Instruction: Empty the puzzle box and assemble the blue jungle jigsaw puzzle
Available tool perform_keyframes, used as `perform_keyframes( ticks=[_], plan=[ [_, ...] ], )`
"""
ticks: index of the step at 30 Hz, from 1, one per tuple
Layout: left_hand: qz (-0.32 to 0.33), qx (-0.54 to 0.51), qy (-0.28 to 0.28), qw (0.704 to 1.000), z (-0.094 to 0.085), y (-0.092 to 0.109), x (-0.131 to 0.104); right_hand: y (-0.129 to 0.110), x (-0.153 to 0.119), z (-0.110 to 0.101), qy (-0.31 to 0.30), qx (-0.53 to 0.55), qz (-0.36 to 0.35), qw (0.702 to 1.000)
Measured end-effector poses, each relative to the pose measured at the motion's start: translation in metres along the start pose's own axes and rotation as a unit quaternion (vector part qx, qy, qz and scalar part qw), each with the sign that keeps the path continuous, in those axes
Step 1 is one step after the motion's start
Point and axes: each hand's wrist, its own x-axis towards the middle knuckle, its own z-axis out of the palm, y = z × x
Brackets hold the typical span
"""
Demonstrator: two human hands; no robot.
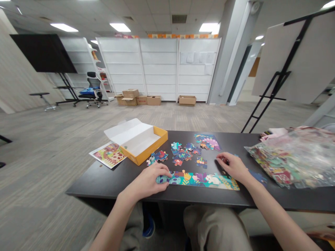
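Observation:
A joined strip of jigsaw puzzle (200, 179) with a white rabbit and flowers lies near the table's front edge. My left hand (151, 179) rests on its left end, thumb and fingers apart. Above the strip's right end is my right hand (232, 166), fingers curled in a pinch; whatever they hold is hidden. Loose puzzle pieces (184, 154) lie in a pile behind the strip, with a single piece (201, 162) to their right. Farther back sits a joined puzzle section (208, 142) with pink and purple shapes. More pieces (157, 157) lie beyond my left hand.
An open yellow box (146, 154) with a white inside stands at the left on the black table (110, 184). Beside it lies a picture sheet (110, 154). Clear plastic bags of puzzle pieces (293, 157) fill the right side. Blue pieces (258, 176) lie beside my right wrist.

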Motion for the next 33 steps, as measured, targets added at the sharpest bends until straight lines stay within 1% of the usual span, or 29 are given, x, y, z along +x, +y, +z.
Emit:
perform_keyframes(
  ticks=[5,9,13,16,22,25,28,30,33],
  plan=[
    [-0.006,0.025,-0.003,1.0,-0.001,0.007,0.002,0.001,0.0,0.0,-0.001,-0.003,-0.004,1.0],
    [0.023,0.021,-0.001,1.0,0.002,0.015,0.01,0.0,0.0,0.001,-0.004,-0.001,0.003,1.0],
    [0.042,0.001,-0.032,0.999,0.007,0.022,0.019,0.003,-0.001,0.002,-0.005,-0.005,0.001,1.0],
    [0.036,-0.002,-0.045,0.998,0.009,0.022,0.022,0.005,-0.001,0.003,-0.001,-0.009,-0.003,1.0],
    [0.022,0.014,-0.046,0.999,0.011,0.017,0.023,0.003,-0.001,0.002,0.002,0.004,-0.006,1.0],
    [0.011,0.028,-0.04,0.999,0.012,0.019,0.023,0.0,-0.002,-0.001,0.032,0.037,0.004,0.999],
    [0.015,0.037,-0.032,0.999,0.015,0.024,0.024,-0.004,-0.003,-0.007,0.102,0.064,0.026,0.992],
    [0.025,0.036,-0.029,0.999,0.018,0.027,0.025,-0.005,-0.003,-0.01,0.136,0.074,0.04,0.987],
    [0.034,0.037,-0.025,0.998,0.022,0.032,0.027,-0.005,-0.003,-0.015,0.149,0.094,0.052,0.983]
  ],
)
